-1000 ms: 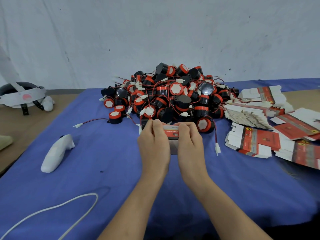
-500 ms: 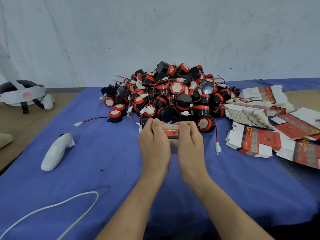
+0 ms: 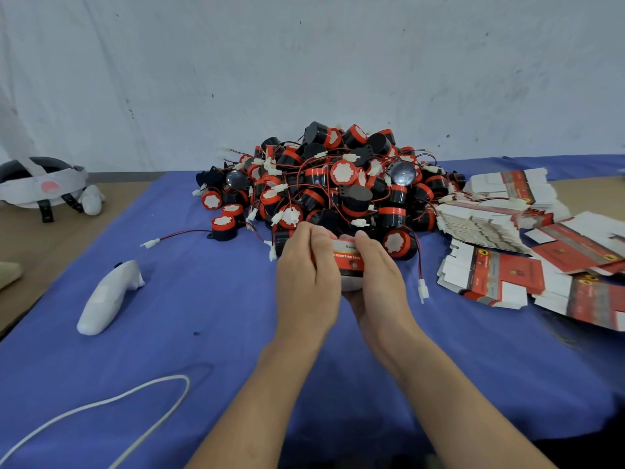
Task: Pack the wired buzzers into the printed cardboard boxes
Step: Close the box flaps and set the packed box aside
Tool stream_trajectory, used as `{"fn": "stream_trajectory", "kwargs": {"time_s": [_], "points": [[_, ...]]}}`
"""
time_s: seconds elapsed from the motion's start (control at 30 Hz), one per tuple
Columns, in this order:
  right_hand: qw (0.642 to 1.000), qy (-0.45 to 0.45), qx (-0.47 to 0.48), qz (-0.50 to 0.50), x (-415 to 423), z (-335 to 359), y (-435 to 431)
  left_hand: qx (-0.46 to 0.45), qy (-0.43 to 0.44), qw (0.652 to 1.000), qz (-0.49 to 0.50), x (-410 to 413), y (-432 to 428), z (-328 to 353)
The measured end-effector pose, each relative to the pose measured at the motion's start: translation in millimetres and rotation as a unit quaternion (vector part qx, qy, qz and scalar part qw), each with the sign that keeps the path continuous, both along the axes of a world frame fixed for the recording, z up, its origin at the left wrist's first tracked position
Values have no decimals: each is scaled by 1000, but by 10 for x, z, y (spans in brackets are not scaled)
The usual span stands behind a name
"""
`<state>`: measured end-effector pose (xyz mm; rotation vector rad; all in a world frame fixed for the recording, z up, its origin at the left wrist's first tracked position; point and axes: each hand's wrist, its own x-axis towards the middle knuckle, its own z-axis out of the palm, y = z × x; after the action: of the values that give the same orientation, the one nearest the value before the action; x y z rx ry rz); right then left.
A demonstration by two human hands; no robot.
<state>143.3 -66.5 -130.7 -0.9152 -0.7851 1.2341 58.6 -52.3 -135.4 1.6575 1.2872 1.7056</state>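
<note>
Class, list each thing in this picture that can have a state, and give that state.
left hand, gripping left end of printed box
right hand, gripping its right end
printed box, folded into shape, held between both hands
buzzer heap, loose, tangled, unpacked
box blanks, flat, unfolded, piled at right
lone buzzer, apart from the heap, wire stretched out
white controller, lying untouched on blue cloth

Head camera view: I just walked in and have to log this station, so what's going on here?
A person grips a small red-and-white printed cardboard box with the left hand and the right hand, just in front of a heap of black-and-red wired buzzers on a blue cloth. To the right lie flat, unfolded printed boxes. Whether a buzzer is inside the held box cannot be told.
</note>
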Motion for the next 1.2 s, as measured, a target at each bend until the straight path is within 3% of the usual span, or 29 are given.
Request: {"fn": "stream_trajectory", "kwargs": {"time_s": [0.43, 0.67, 0.8, 1.2], "points": [[1000, -6, -8, 1, -87, -39, 7, 22, 2, 999, 42, -31, 65, -10], [998, -31, 25, -50, 22, 8, 38, -83, -70, 986, -125, 8, 44, 56], [981, -135, 99, -94, 99, 11, 29, -155, -103, 957, -223, -31, 17, 73], [977, -173, 110, -59, 99, -47, 44, -109, -66, 980, -155, -58, 37, 33]]}}
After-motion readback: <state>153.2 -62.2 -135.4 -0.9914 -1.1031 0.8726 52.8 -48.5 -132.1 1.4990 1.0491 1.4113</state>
